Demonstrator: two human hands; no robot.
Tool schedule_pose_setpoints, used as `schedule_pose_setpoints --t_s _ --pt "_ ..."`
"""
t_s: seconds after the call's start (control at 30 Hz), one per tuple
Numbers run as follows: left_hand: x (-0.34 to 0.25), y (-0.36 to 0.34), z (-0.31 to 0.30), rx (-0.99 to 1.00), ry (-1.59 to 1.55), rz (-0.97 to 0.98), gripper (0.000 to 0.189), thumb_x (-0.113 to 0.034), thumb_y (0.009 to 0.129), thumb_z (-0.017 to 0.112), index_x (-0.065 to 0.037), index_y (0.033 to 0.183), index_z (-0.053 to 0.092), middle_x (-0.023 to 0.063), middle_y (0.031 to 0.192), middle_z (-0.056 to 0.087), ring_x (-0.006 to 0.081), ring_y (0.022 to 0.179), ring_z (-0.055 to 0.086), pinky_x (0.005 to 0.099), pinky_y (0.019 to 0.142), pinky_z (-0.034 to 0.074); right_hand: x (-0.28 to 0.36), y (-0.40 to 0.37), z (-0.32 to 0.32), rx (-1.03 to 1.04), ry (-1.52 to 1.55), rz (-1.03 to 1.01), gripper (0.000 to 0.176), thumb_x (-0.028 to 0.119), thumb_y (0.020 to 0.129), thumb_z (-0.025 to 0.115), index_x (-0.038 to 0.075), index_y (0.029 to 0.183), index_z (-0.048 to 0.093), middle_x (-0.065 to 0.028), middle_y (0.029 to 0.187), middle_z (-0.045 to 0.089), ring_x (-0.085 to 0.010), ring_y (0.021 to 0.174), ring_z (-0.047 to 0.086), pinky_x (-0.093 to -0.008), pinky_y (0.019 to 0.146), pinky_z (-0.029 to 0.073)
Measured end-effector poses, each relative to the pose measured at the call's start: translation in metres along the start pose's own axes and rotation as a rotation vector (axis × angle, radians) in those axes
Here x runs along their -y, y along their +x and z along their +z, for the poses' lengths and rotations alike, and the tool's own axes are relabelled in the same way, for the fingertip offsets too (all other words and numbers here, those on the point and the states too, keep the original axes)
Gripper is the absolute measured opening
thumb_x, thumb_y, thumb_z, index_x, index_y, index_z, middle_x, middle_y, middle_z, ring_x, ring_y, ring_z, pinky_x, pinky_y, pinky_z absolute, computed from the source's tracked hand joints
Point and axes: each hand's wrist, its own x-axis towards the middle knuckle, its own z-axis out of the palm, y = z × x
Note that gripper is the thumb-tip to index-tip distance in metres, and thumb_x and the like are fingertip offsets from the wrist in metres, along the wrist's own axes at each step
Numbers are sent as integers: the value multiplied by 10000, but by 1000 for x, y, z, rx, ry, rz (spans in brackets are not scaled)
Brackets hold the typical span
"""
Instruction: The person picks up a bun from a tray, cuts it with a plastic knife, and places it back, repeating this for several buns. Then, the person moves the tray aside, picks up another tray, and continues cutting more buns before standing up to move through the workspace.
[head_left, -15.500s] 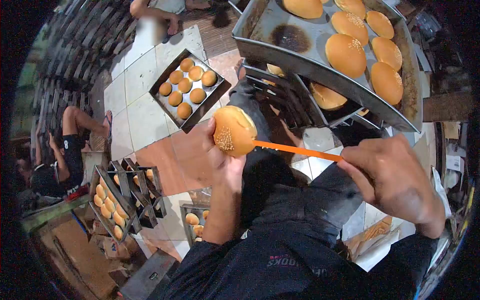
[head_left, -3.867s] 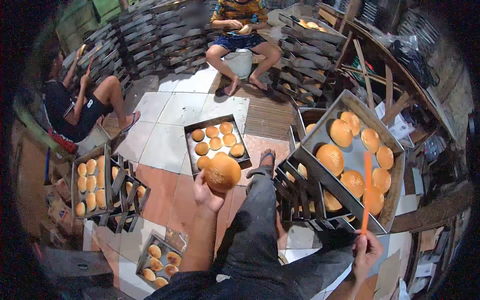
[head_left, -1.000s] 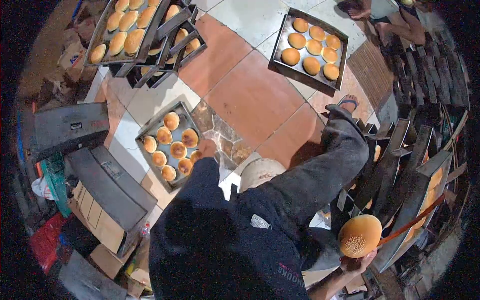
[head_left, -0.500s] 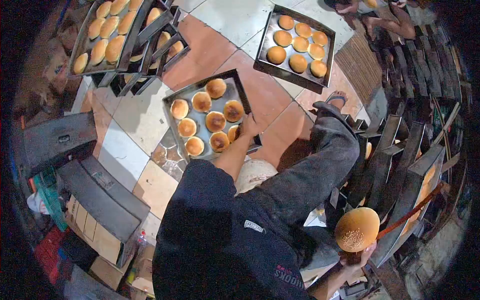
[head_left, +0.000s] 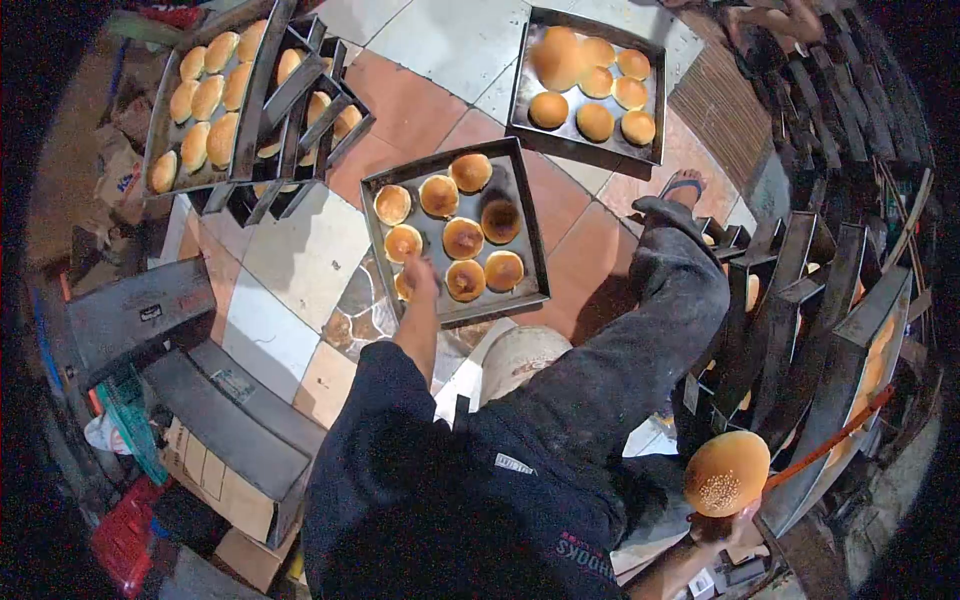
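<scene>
A dark metal tray (head_left: 540, 292) in front of me holds several browned round buns, some with dark scorched tops. My left hand (head_left: 422, 280) is over its lower left corner, overlapping a bun (head_left: 403, 286); motion smears the fingers. Off to the lower right, my right hand (head_left: 735, 525) is closed around the underside of a large bun with sesame seeds (head_left: 728, 470). A reddish-brown rod (head_left: 830, 440) slants up and away beside that bun. At the back, another tray (head_left: 585, 150) holds several golden buns, and a blurred, larger-looking bun (head_left: 560, 58) overlaps them.
Stacked trays (head_left: 155, 120) of buns stand at the far left, and more trays (head_left: 800, 330) crowd the right side. Dark empty trays (head_left: 240, 390) and a cardboard box (head_left: 225, 475) are at the lower left. A co-worker's arm (head_left: 770, 25) shows at the top right.
My left hand has left the near tray's right side for its lower left. That tray has shifted right and turned slightly. The blurred bun has appeared over the back tray.
</scene>
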Motion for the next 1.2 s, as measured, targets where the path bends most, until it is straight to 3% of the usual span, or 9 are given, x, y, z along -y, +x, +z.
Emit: schedule_pose_setpoints --t_s 0.13,0.37,0.43,0.53,0.73,0.87,1.0,1.1,1.2 --pt "-45 -23 -22 369 -1029 -252 824 -615 830 439 -128 1441 177 228 1361 375 360 1190 454 443 1028 340 -17 11 -34 33 28 0 494 376 777 619 29 1083 446 -138 994 541 -236 875 571 -383 751 475" --pt "-81 3 39 495 -358 8 553 -402 860 531 -130 1327 411 168 1109 572 295 1042 556 396 900 438 -4 11 -7 111 59 -20 525 365 760 650 16 1099 452 -137 1005 554 -228 868 578 -373 751 481" --pt "-101 -13 57 77 356 816 379 -244 838 571 -71 1174 544 164 987 603 288 921 595 367 832 461 -2 9 0 115 69 -20 532 363 757 655 13 1102 453 -137 1005 557 -226 864 580 -370 748 484" --pt "-150 -32 78 -31 199 938 314 -162 812 566 -48 1104 589 198 1020 594 317 915 596 370 835 461 -3 8 -5 136 77 -16 540 364 757 661 3 1103 459 -140 999 567 -223 851 588 -364 747 489" --pt "-201 25 122 35 431 257 596 -386 774 492 77 1144 556 272 1158 564 379 1106 535 406 963 391 -5 5 -8 138 116 14 505 351 754 684 -8 1049 487 -139 964 590 -224 829 604 -363 759 497" --pt "-194 78 139 129 531 340 532 -329 770 473 107 1045 604 290 1129 570 369 1131 523 394 974 381 -11 5 -11 94 148 47 451 291 762 689 30 1060 471 -112 978 579 -219 839 595 -364 758 500" --pt "-183 99 153 263 -71 38 291 -233 815 503 37 812 612 112 728 565 206 565 544 382 536 437 -2 6 18 49 119 69 451 283 764 689 38 1079 481 -95 973 590 -198 845 599 -355 772 504" --pt "-190 72 147 226 55 84 295 -248 901 445 -25 995 612 134 848 630 272 764 624 389 654 498 8 14 33 95 123 80 492 292 747 705 15 1091 490 -98 996 593 -216 870 601 -355 787 501" --pt "-203 64 141 333 1143 728 521 -368 826 504 83 1074 586 275 1026 617 380 992 598 447 798 463 4 15 31 173 135 90 540 302 739 713 7 1128 484 -108 1017 593 -235 902 599 -369 819 490"
